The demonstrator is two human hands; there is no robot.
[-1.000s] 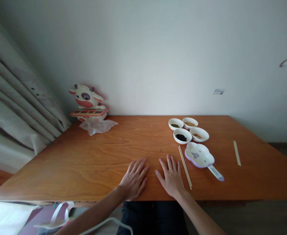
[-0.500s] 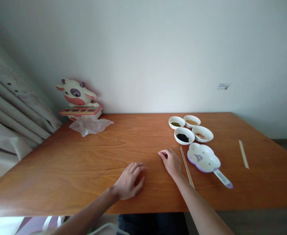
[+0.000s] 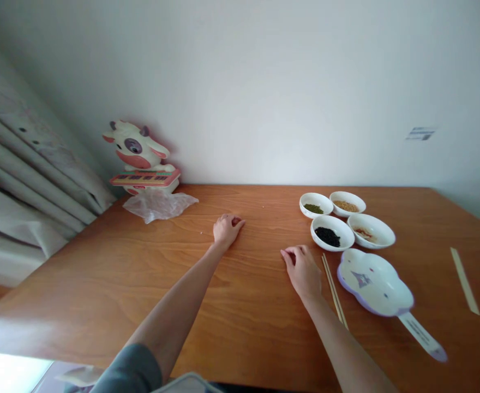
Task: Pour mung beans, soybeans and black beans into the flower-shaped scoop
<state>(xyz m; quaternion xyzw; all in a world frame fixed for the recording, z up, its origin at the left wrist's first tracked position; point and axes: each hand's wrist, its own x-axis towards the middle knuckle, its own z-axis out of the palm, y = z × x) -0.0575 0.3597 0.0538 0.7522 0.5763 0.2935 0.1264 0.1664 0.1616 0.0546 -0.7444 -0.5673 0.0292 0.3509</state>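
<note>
My left hand [image 3: 227, 230] is stretched out over the middle of the wooden table [image 3: 240, 305], its fingertips curled down to the surface and brought together with the thumb. Whatever may be in that pinch is too small to see. Nearer to me, my right hand [image 3: 304, 271] rests on the table with thumb and fingertips closed together; I cannot make out anything between them. Just right of it lies a pair of wooden chopsticks [image 3: 335, 292]. A white and lilac cloud-shaped dish with a handle [image 3: 381, 281] sits beyond the chopsticks.
Behind the dish stand white bowls of green beans [image 3: 316, 204], yellowish grains [image 3: 347, 203], dark pieces [image 3: 332, 233] and brown bits [image 3: 371, 230]. A flat pale strip [image 3: 464, 280] lies far right. A cow toy keyboard [image 3: 144, 158] and clear plastic bag [image 3: 160, 205] occupy the back left.
My left hand has reached forward, away from me, and its fingers have drawn together. My right hand stays closed beside the chopsticks. The view has shifted, so the bowls appear farther right.
</note>
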